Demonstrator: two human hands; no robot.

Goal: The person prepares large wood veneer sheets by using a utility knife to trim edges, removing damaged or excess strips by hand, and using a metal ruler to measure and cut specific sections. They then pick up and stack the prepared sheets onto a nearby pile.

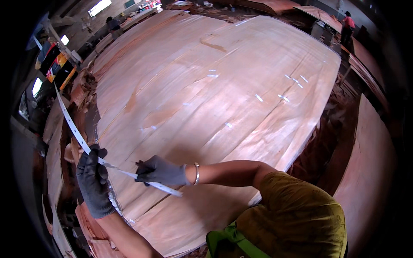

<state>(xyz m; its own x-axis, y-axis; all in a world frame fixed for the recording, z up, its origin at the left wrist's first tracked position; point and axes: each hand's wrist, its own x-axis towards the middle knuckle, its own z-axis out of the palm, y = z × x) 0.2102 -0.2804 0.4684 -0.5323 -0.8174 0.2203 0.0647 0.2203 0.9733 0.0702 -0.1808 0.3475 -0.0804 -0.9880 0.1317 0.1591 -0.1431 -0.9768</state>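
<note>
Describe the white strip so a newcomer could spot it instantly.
Find the big pinkish wood sheet. Near its lower left, the gloved left hand and right hand hold the white strip. Unlike the short white patches, it is long with dark spots.

The left hand point(92, 178) covers a stretch of the white strip point(71, 122), and the right hand point(160, 170) hides another. Up beyond the left hand, I can't make out where the strip ends near the coloured bundle point(56, 69). The dark bit point(139, 163) at the right hand's fingertips is too small to tell. Below the left hand, its forearm point(128, 236) runs out of sight. Far past the right hand, a red-topped person point(348, 24) blurs.
</note>
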